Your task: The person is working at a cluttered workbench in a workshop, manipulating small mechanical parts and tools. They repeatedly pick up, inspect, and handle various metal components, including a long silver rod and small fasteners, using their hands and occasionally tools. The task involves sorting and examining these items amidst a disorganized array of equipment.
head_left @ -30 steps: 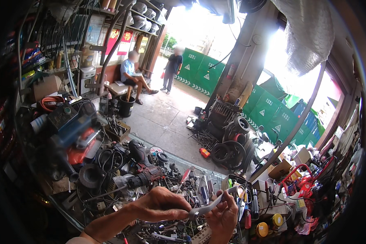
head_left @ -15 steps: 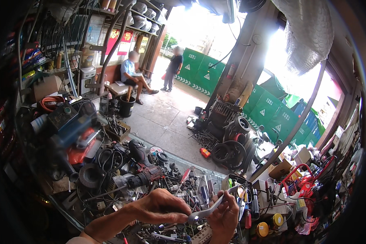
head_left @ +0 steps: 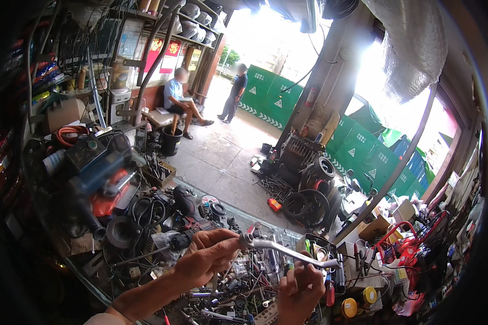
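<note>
A silver box-end wrench [head_left: 290, 252] with bent ends is held in the air above a cluttered bench, slanting down to the right. My left hand [head_left: 207, 257] pinches its ring end between thumb and fingers. Beneath its other half, my right hand [head_left: 301, 284] has curled fingers, with fingertips against the shank near the far end. Part of that grip is hidden behind the shank. Close behind my left hand lies a dark red and black power drill [head_left: 187, 230].
Loose bolts, tools and metal parts [head_left: 244, 281] cover the bench. Cables and a round wire brush [head_left: 120, 233] crowd the left. Two yellow-lidded jars [head_left: 350, 307] stand right. Beyond the bench, one person [head_left: 176, 95] sits and another [head_left: 236, 92] stands. Tyres [head_left: 312, 206] are piled by a pillar.
The wrench has risen and turned from slanting up rightward to slanting down rightward. My left hand has lifted with its ring end; my right hand's fingers have shifted along the shank.
</note>
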